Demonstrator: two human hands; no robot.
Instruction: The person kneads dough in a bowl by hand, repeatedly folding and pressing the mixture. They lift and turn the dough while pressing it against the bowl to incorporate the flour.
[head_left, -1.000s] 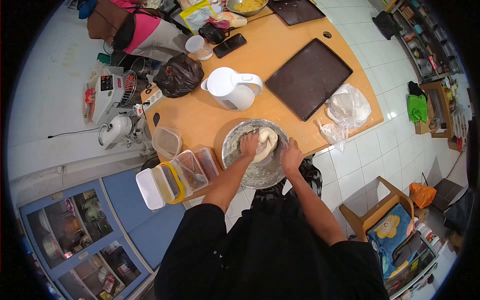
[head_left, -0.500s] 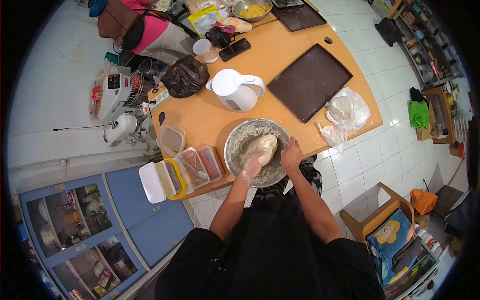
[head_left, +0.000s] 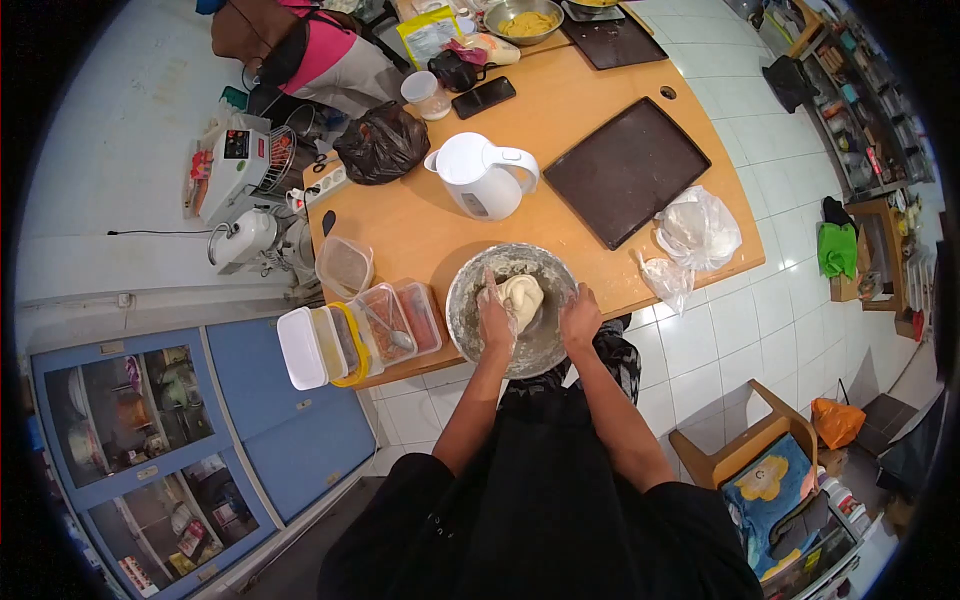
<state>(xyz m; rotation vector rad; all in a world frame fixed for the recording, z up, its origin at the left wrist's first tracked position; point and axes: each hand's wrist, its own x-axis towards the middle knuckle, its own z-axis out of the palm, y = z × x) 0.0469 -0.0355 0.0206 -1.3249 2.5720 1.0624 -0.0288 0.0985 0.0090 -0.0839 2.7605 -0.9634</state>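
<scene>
Inside the metal mixing bowl (head_left: 466, 312), the left hand (head_left: 495, 322), grip spread apart, is pressing the dough ball (head_left: 524, 294) down while the right hand (head_left: 580, 318) is clamping the bowl's rim, steadying it.

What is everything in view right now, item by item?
table: one, orange wood, under everything
metal bowl: one, grey, near table edge
dough: one, pale, inside the bowl
kettle: one, white, behind the bowl
baking trays: two, dark, right side and far end
black bag: one, left of kettle
clear bags: two, table's right edge
plastic tubs: several, clear, left of bowl
phone: one, black, far side
other person: one, pink top, far end
left hand: against the dough
right hand: at the bowl's rim
</scene>
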